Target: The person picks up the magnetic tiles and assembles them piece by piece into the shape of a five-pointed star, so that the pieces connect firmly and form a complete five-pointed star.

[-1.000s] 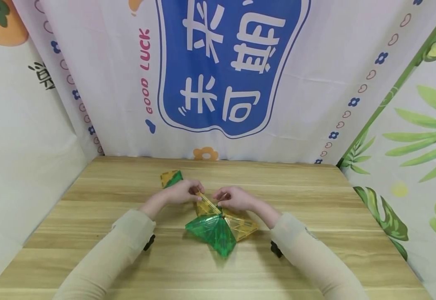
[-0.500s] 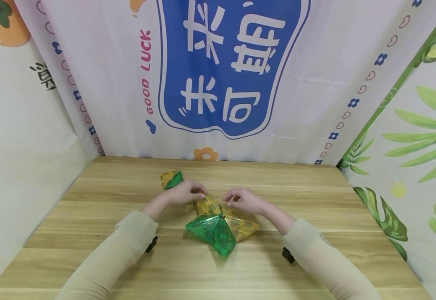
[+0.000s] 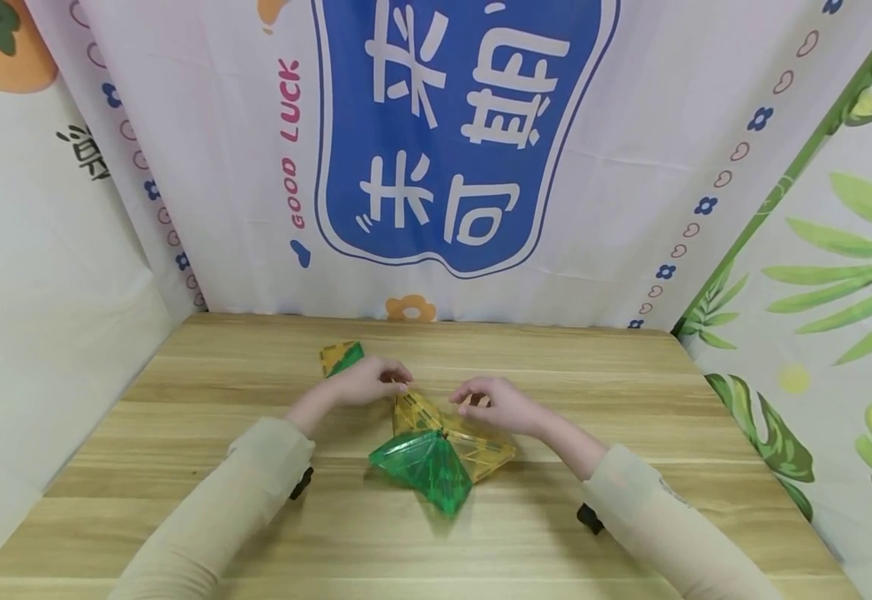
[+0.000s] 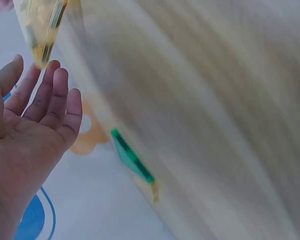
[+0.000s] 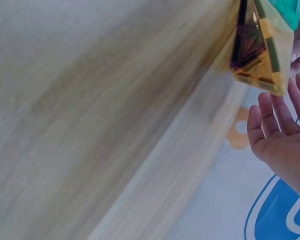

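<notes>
In the head view, a star-like build of see-through magnetic tiles sits mid-table, with green tiles at its near side and yellow tiles at the right and far left. My left hand hovers by the far-left yellow corner. In the left wrist view its fingers are loosely bent, thumb apart, right by the tip of a yellow tile; whether they touch is unclear. My right hand hovers over the build's right side. Its fingers are relaxed below a yellow tile corner in the right wrist view, holding nothing.
Behind my left hand lies a separate yellow-and-green tile piece, partly covered by that hand. The wooden table ends at a printed cloth backdrop, with cloth walls at both sides.
My right hand has drawn back to the right from the build's centre. The left hand has barely moved, its thumb coming off the yellow tile. The tiles around the centre look closer together.
</notes>
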A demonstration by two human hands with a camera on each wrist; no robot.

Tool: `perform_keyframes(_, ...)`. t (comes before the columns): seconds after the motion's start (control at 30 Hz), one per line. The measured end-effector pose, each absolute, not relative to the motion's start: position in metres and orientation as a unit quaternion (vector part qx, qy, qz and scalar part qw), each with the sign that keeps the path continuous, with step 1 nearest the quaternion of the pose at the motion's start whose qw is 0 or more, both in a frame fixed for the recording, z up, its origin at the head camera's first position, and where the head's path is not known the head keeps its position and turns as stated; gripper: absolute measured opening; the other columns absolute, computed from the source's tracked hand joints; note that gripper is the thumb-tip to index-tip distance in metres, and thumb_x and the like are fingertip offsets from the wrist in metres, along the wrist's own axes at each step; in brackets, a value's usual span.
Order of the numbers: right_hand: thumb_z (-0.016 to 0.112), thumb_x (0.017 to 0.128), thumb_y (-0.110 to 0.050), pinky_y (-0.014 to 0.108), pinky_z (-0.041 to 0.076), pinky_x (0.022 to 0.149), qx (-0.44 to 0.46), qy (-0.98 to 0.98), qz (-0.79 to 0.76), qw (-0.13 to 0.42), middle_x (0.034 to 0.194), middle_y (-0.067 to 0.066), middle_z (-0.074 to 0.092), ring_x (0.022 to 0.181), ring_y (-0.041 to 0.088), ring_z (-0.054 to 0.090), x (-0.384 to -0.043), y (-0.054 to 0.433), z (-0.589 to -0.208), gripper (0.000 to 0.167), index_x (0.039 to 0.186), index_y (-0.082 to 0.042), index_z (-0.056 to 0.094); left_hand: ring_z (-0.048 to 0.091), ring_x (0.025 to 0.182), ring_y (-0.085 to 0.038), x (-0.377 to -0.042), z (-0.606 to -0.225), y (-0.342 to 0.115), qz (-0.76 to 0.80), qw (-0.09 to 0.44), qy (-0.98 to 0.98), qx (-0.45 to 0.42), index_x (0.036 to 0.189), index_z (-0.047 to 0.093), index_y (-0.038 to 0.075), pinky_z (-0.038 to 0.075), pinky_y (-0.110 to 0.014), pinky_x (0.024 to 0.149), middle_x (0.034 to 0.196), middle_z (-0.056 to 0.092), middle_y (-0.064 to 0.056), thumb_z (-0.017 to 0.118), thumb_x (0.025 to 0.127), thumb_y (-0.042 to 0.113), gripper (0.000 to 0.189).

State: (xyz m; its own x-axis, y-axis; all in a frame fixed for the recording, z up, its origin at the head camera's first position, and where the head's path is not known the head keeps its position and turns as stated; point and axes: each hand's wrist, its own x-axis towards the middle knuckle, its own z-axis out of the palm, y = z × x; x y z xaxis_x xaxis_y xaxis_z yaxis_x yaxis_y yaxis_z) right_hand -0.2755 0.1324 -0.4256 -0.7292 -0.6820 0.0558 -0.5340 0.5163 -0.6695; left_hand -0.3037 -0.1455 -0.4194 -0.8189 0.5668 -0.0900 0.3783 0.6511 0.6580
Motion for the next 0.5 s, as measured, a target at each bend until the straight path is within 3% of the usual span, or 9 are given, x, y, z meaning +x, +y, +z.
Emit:
perform_keyframes(0.13,0.062,0.092,-0.017,0.029,0.052,0.075,-0.353,0.868,-0.333,0.102,0.114,0.009,0.065,0.095,0.017,0.058,-0.263,0.129,-0.42,0.027,0.116,-0.004,0.064,0.059,0.103,-0.022,-0.308,-0.414,-0.16,0.325,0.119,0.905,0.249,0.119,0.061,0.003,0.048,-0.04,0.091,0.112,0.065,-0.009,0.058,0.095,0.022,0.031)
perform_keyframes(0.37,0.068,0.086,-0.039,0.04,0.05,0.087,-0.323,0.905,-0.269,0.062,0.119,0.008,0.061,0.103,0.025,0.058,-0.233,0.111,-0.42,0.05,0.124,-0.008,0.059,0.051,0.116,-0.041,-0.318,-0.42,-0.195,0.352,0.06,0.91,0.21,0.124,0.055,-0.006,0.04,-0.053,0.1,0.124,0.056,-0.024,0.06,0.092,0.014,0.038)
perform_keyframes(0.5,0.068,0.082,-0.048,0.043,0.045,0.097,-0.311,0.918,-0.239,0.058,0.123,0.005,0.058,0.114,0.024,0.054,-0.221,0.099,-0.423,0.059,0.126,-0.012,0.057,0.043,0.122,-0.045,-0.325,-0.433,-0.215,0.353,0.032,0.917,0.182,0.129,0.05,-0.007,0.034,-0.058,0.103,0.131,0.049,-0.028,0.064,0.09,0.011,0.045)
